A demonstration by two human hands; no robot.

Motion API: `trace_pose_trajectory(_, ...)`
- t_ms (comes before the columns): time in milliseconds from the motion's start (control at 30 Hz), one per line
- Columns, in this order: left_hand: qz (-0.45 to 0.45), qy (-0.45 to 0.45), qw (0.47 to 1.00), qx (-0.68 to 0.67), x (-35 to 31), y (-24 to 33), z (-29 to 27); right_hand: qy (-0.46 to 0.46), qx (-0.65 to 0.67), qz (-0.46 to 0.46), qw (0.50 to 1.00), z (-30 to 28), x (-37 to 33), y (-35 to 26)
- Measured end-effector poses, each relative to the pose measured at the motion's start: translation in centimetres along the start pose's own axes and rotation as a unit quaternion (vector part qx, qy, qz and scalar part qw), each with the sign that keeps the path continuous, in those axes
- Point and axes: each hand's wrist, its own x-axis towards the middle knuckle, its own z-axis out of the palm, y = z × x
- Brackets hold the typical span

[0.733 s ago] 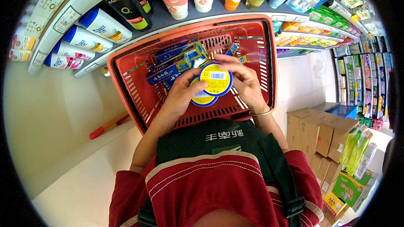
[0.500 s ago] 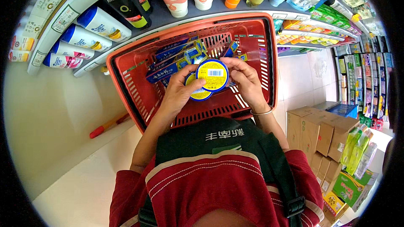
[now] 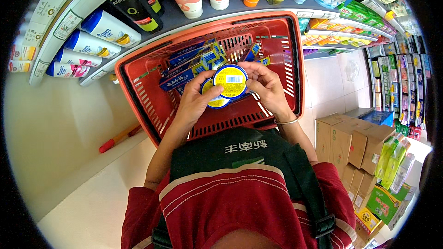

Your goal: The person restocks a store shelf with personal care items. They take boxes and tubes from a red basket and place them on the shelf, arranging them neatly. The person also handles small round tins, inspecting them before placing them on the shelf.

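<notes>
Two flat round tins with blue rims and yellow labels overlap in front of me. The upper tin [image 3: 231,84] shows a barcode and covers part of the lower tin [image 3: 218,102]. My left hand [image 3: 196,101] is closed round their left side, its thumb lying on the upper one. At the upper tin's right edge is my right hand [image 3: 270,87], fingers curled, with thumb and index finger against the rim. Both hands are above a red shopping basket [image 3: 277,48]. Inside it lie several long blue boxes [image 3: 180,79], partly behind my left hand.
Beyond the basket, a shelf [image 3: 249,7] carries tubes and pouches, with white shampoo bottles [image 3: 110,27] at the left. A red-tipped stick [image 3: 107,145] is on the left. Cardboard boxes [image 3: 344,143] and green packs [image 3: 388,159] are stacked at right.
The tins have shifted very slightly left and up. My right thumb has moved a little onto the upper tin's edge. The basket stays nearly in place.
</notes>
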Motion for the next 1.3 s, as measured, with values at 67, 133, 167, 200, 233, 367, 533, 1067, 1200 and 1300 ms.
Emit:
trace_pose_trajectory(67, -0.003, -0.001, 1.0, 0.002, 0.0, 0.0, -0.1, -0.004, -0.007, -0.003, 1.0, 0.0, 0.0, 0.1)
trace_pose_trajectory(133, -0.002, -0.001, 1.0, 0.0, 0.1, -0.1, -0.1, -0.001, -0.006, 0.003, 1.0, 0.1, 0.0, -0.1)
trace_pose_trajectory(167, -0.001, 0.0, 1.0, -0.001, 0.1, -0.2, -0.1, 0.0, -0.005, 0.006, 1.0, 0.2, 0.0, -0.3)
trace_pose_trajectory(200, -0.002, 0.001, 1.0, 0.002, 0.1, -0.2, -0.1, -0.005, -0.025, 0.004, 1.0, 0.1, 0.0, -0.3)
trace_pose_trajectory(233, -0.003, 0.003, 1.0, 0.004, 0.0, -0.2, -0.1, -0.01, -0.045, 0.001, 0.999, 0.0, -0.1, -0.4)
trace_pose_trajectory(367, -0.059, -0.003, 0.994, -0.09, 0.0, -0.1, -0.6, -0.035, -0.078, -0.035, 0.996, 0.5, -0.3, -0.9)
trace_pose_trajectory(533, -0.09, -0.039, 0.988, -0.122, 0.1, 0.0, -1.3, -0.001, -0.143, -0.042, 0.989, 0.5, -0.3, -0.4)
trace_pose_trajectory(1067, -0.011, -0.061, 0.998, 0.026, -0.2, 0.4, -0.6, 0.05, 0.04, 0.074, 0.995, 0.4, -0.5, 0.1)
trace_pose_trajectory(1200, -0.016, -0.035, 0.999, 0.035, -0.2, 0.1, -0.7, 0.041, 0.045, 0.074, 0.995, 0.6, -0.5, 0.2)
trace_pose_trajectory(1300, -0.026, -0.026, 0.999, 0.014, -0.2, 0.2, -0.6, 0.034, 0.042, 0.063, 0.997, 0.4, -0.4, 0.5)
